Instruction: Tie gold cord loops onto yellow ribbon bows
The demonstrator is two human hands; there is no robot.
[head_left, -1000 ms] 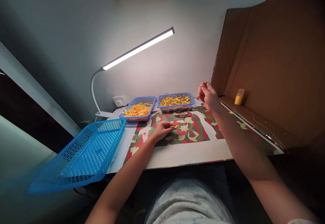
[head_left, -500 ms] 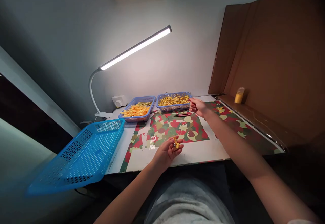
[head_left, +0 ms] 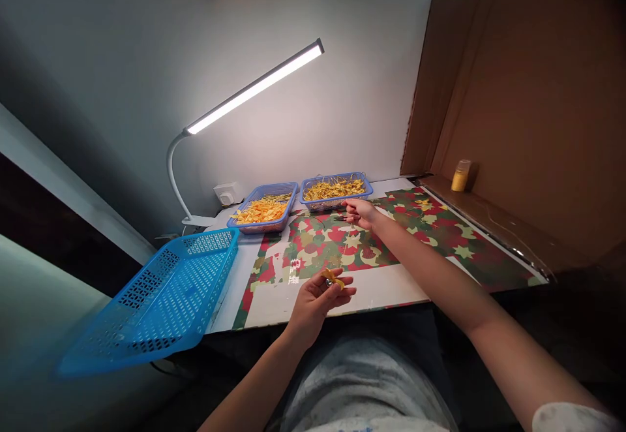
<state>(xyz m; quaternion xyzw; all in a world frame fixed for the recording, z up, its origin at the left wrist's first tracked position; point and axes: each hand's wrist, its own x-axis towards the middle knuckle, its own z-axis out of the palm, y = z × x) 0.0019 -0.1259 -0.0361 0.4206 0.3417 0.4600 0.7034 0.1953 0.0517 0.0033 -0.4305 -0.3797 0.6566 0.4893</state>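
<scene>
My left hand [head_left: 317,298] is raised over the near edge of the table, pinching a small yellow piece [head_left: 335,278] between thumb and fingers. A thin thread [head_left: 346,244] runs from that piece up towards my right hand [head_left: 358,211]. That hand lies low on the camouflage-patterned mat [head_left: 313,249], fingers curled, over the small dark scissors [head_left: 340,218] just in front of the right purple basket [head_left: 335,192] of gold strands. Whether it grips the scissors is unclear.
A second purple basket [head_left: 263,208] holds orange pieces. A big empty blue basket [head_left: 156,295] hangs off the table's left edge. A lit desk lamp [head_left: 244,92] arches over the back. A cardboard wall [head_left: 528,106] with a small yellow bottle [head_left: 460,175] borders the right.
My right hand dropped from high beside the cardboard down and left onto the mat by the scissors. My left hand drew back toward me and lifted with the yellow piece.
</scene>
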